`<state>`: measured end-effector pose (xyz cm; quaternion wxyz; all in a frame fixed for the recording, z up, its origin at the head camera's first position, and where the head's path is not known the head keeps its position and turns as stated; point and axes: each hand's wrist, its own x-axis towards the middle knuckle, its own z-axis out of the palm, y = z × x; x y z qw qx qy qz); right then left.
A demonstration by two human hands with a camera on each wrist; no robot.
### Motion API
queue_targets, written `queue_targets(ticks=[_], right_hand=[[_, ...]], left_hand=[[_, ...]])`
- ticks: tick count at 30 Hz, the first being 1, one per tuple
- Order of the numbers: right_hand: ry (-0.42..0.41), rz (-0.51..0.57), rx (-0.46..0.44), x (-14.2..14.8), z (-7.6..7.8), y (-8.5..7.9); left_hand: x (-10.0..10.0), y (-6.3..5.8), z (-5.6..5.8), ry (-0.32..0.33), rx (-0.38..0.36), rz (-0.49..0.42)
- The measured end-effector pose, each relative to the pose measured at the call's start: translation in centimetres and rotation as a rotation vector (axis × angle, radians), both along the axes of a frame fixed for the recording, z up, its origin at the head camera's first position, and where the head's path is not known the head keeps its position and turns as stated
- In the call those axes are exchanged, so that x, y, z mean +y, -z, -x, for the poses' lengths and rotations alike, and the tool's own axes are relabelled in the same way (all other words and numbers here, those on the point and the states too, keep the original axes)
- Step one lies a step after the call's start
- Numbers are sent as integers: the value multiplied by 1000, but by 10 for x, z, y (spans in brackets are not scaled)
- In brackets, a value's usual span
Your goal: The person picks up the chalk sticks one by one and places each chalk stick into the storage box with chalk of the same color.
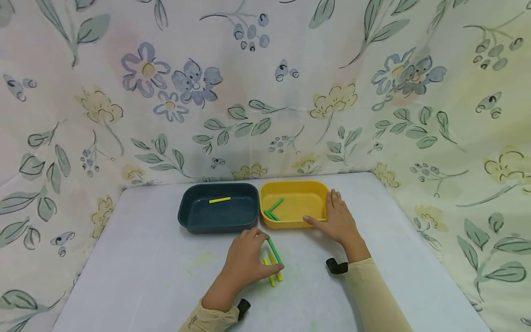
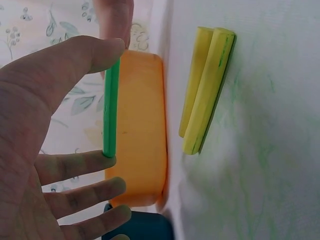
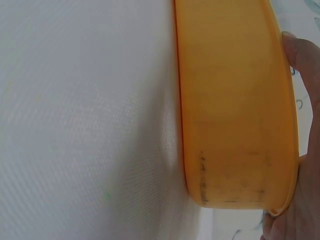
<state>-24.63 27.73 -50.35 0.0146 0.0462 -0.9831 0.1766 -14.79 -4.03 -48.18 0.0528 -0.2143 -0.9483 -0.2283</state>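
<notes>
My left hand (image 1: 248,258) pinches a green chalk stick (image 2: 111,110) between thumb and index finger, with the other fingers spread. The stick is held above the table, in front of the bins. Two yellow chalk sticks (image 2: 207,90) lie side by side on the table just below it. My right hand (image 1: 340,219) rests at the right front corner of the yellow bin (image 1: 319,184). Its thumb touches the front rim and its straight fingers lie along the right side. Inside that bin are green chalk sticks (image 1: 276,204) at the left end.
Left of the yellow bin and close against it stands a dark blue bin (image 1: 195,226), holding one yellow chalk stick (image 1: 220,200). The white table (image 1: 137,276) bears faint green and yellow smudges. Behind it hangs a floral cloth (image 1: 249,152).
</notes>
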Motion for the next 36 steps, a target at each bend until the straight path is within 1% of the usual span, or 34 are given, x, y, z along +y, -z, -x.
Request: queue_targets(ticks=[7,19,29,36], right_hand=[[1,0,0,0,0,0],[0,-3,-2,-1,0,0],[-2,-3,5,-1,0,1],[-1,-12,1,0,1,2]], left_hand=[[2,2,3,-15,20,-17],[3,0,5,-24,24,-39],[4,-2,6,-29,30,-30],[4,-2,7,-28,31,-41]])
